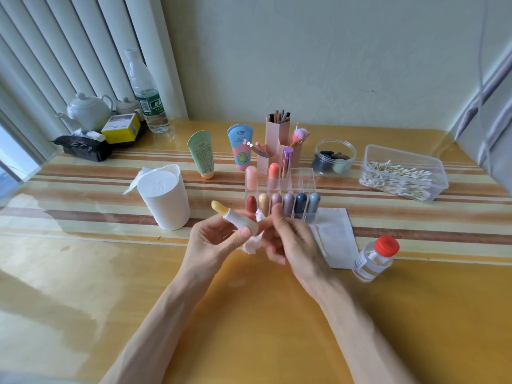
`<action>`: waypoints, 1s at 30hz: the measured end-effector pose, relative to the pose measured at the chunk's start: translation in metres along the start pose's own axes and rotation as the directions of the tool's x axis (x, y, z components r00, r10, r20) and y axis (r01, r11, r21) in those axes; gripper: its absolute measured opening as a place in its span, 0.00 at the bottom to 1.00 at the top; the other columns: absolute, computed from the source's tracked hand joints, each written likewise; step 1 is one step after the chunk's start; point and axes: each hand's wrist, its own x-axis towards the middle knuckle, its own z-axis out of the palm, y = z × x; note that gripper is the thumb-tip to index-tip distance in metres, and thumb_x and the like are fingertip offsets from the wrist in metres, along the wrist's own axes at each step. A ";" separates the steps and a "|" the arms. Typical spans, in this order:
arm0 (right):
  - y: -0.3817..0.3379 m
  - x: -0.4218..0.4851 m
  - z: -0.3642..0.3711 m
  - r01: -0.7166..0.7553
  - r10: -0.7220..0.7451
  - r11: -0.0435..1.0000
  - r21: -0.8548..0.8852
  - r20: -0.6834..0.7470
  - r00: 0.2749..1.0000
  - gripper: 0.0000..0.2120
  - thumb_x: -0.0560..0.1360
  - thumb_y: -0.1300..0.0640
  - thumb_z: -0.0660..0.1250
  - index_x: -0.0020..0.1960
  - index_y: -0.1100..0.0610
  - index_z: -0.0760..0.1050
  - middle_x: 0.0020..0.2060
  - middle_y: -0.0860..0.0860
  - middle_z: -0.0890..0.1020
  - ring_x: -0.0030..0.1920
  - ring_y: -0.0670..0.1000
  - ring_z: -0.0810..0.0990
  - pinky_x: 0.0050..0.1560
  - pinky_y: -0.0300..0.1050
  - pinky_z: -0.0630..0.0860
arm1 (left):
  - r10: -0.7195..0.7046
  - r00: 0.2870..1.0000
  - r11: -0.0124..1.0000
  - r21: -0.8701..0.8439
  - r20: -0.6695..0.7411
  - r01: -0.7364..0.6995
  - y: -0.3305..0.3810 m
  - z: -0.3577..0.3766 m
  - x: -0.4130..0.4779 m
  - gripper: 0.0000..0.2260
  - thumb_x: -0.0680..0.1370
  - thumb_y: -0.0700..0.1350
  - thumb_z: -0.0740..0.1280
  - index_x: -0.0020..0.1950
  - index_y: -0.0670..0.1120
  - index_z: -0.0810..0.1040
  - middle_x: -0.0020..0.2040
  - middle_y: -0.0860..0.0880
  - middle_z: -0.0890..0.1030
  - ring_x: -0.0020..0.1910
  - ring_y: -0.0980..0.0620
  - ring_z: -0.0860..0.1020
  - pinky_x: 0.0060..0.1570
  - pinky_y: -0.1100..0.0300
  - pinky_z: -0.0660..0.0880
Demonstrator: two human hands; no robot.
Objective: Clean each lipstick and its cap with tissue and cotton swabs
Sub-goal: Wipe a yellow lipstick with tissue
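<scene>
Uncapped yellow lipstick [232, 216] tilted up-left, crumpled tissue [253, 244] just below

Pale wall [318, 51], white vertical blinds [55, 51], striped glossy table [83, 273]

The table [249, 314] is covered with a clear, glossy film, in which light is mirrored; what looks like striped cloth is seen beneath it. The lipstick [235, 216] is cased in matt white plastic, its yellow tip waxy and faintly shiny. The tissue [252, 245] at its five o'clock is soft, crumpled paper (red-spotted near the top). The roll [166, 198], at nine o'clock of the rack [304, 178], is matt, embossed paper. The rack is made of clear, hard plastic, as is the swab box [401, 162] at its two o'clock. A glazed white teapot [88, 110] is seen at ten o'clock. One purple case [286, 162] in the rack looks metallic.
</scene>
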 end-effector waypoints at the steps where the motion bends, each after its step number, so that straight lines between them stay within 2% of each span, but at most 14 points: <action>1: 0.001 0.002 -0.004 0.030 -0.030 1.000 -0.002 -0.114 0.993 0.22 0.87 0.46 0.59 0.44 0.57 0.84 0.29 0.55 0.73 0.29 0.49 0.68 0.30 0.39 0.65 | -0.006 1.000 1.000 0.000 -0.024 0.006 0.002 -0.001 0.000 0.11 0.76 0.47 0.78 0.52 0.41 0.86 0.43 0.46 0.87 0.37 0.53 0.81 0.40 0.63 0.76; 2: 0.005 0.005 -0.009 0.066 -0.074 0.997 -0.044 -0.217 0.973 0.18 0.86 0.49 0.63 0.45 0.58 0.83 0.29 0.52 0.75 0.30 0.48 0.72 0.31 0.40 0.71 | -0.008 0.999 1.000 0.005 -0.039 0.008 0.003 -0.003 0.001 0.11 0.77 0.48 0.78 0.51 0.41 0.86 0.40 0.46 0.85 0.33 0.54 0.77 0.35 0.64 0.72; 4: 0.015 0.011 -0.019 0.122 -0.218 0.952 -0.281 -0.340 0.915 0.09 0.83 0.55 0.69 0.45 0.56 0.83 0.31 0.44 0.81 0.34 0.45 0.80 0.39 0.46 0.80 | -0.015 0.999 1.000 0.020 -0.049 0.016 0.003 -0.006 0.001 0.13 0.78 0.49 0.76 0.51 0.39 0.84 0.36 0.44 0.83 0.28 0.52 0.72 0.30 0.63 0.65; 7: 0.027 0.011 -0.022 0.149 -0.402 0.760 -0.633 -0.277 0.873 0.02 0.77 0.55 0.74 0.47 0.52 0.82 0.34 0.43 0.82 0.35 0.46 0.82 0.36 0.42 0.79 | -0.023 0.998 0.999 0.028 -0.057 0.025 0.004 -0.005 0.001 0.07 0.79 0.45 0.70 0.49 0.43 0.85 0.30 0.52 0.78 0.27 0.53 0.68 0.31 0.65 0.63; 9: 0.032 0.009 -0.021 0.097 -0.376 0.641 -0.761 -0.202 0.904 0.11 0.73 0.44 0.75 0.49 0.49 0.82 0.36 0.41 0.80 0.35 0.44 0.80 0.37 0.41 0.78 | -0.015 0.999 0.999 0.028 -0.052 0.017 0.005 -0.003 0.001 0.07 0.81 0.43 0.67 0.49 0.41 0.81 0.29 0.56 0.76 0.27 0.56 0.65 0.32 0.70 0.66; 11: 0.034 0.010 -0.022 0.042 -0.312 0.542 -0.839 -0.154 0.938 0.21 0.70 0.32 0.71 0.51 0.48 0.83 0.40 0.40 0.80 0.38 0.43 0.79 0.39 0.42 0.78 | -0.016 0.998 0.999 0.029 -0.054 0.018 0.004 -0.004 0.002 0.09 0.81 0.43 0.66 0.50 0.37 0.79 0.30 0.59 0.77 0.28 0.58 0.65 0.32 0.72 0.68; 14: 0.037 0.012 -0.024 0.024 -0.288 0.454 -0.890 -0.122 0.950 0.19 0.72 0.34 0.72 0.51 0.49 0.84 0.41 0.41 0.80 0.40 0.44 0.79 0.43 0.45 0.79 | -0.025 0.998 0.999 0.027 -0.056 0.026 0.004 -0.004 0.002 0.11 0.80 0.44 0.67 0.52 0.35 0.79 0.32 0.59 0.76 0.28 0.59 0.68 0.33 0.72 0.69; 16: 0.039 0.012 -0.024 0.041 -0.280 0.490 -0.871 -0.113 0.953 0.16 0.73 0.39 0.75 0.51 0.50 0.84 0.41 0.42 0.80 0.39 0.43 0.78 0.43 0.44 0.78 | -0.032 0.999 0.999 0.027 -0.041 0.033 0.006 -0.003 0.001 0.12 0.80 0.44 0.67 0.52 0.35 0.80 0.32 0.57 0.76 0.29 0.60 0.69 0.34 0.72 0.69; 18: 0.038 0.012 -0.023 0.069 -0.278 0.544 -0.836 -0.103 0.955 0.16 0.72 0.39 0.75 0.49 0.50 0.84 0.42 0.41 0.80 0.39 0.41 0.78 0.42 0.42 0.77 | -0.037 0.999 0.999 0.026 -0.019 0.038 0.006 -0.004 0.000 0.13 0.80 0.45 0.67 0.53 0.34 0.81 0.32 0.56 0.76 0.30 0.59 0.68 0.34 0.71 0.69; 20: 0.034 0.012 -0.022 0.139 -0.329 0.622 -0.771 -0.096 0.939 0.15 0.73 0.40 0.75 0.48 0.51 0.83 0.43 0.41 0.79 0.41 0.43 0.80 0.42 0.41 0.78 | -0.044 0.999 0.998 0.040 0.008 0.044 0.005 -0.005 -0.001 0.13 0.82 0.45 0.67 0.54 0.34 0.81 0.32 0.54 0.74 0.30 0.56 0.67 0.34 0.69 0.67; 23: 0.025 0.010 -0.018 0.266 -0.468 0.711 -0.651 -0.156 0.870 0.07 0.75 0.54 0.78 0.47 0.55 0.82 0.44 0.43 0.82 0.43 0.45 0.83 0.43 0.36 0.78 | -0.051 0.996 0.998 0.039 0.075 0.048 0.004 -0.006 -0.002 0.14 0.83 0.48 0.67 0.53 0.36 0.81 0.34 0.54 0.77 0.31 0.53 0.65 0.34 0.66 0.64; 26: 0.022 0.008 -0.014 0.320 -0.529 0.764 -0.560 -0.259 0.808 0.05 0.76 0.61 0.77 0.49 0.59 0.82 0.44 0.46 0.87 0.45 0.46 0.87 0.47 0.44 0.84 | -0.057 0.989 0.998 0.027 0.138 0.054 0.003 -0.007 -0.002 0.17 0.83 0.52 0.67 0.55 0.37 0.82 0.35 0.52 0.77 0.31 0.51 0.64 0.35 0.65 0.65; 28: 0.021 0.007 -0.012 0.342 -0.542 0.774 -0.532 -0.279 0.792 0.06 0.76 0.64 0.77 0.49 0.60 0.80 0.47 0.46 0.88 0.48 0.46 0.88 0.51 0.48 0.85 | -0.064 0.982 0.998 0.030 0.179 0.059 0.001 -0.006 -0.002 0.17 0.83 0.52 0.68 0.54 0.38 0.83 0.35 0.51 0.76 0.31 0.50 0.64 0.36 0.65 0.66; 30: 0.021 0.007 -0.013 0.388 -0.614 0.704 -0.594 -0.234 0.754 0.07 0.75 0.65 0.78 0.47 0.61 0.80 0.48 0.45 0.87 0.50 0.46 0.87 0.54 0.47 0.84 | -0.067 0.975 0.998 0.015 0.213 0.066 0.000 -0.004 -0.003 0.16 0.82 0.52 0.68 0.54 0.39 0.83 0.36 0.53 0.78 0.31 0.50 0.64 0.36 0.66 0.66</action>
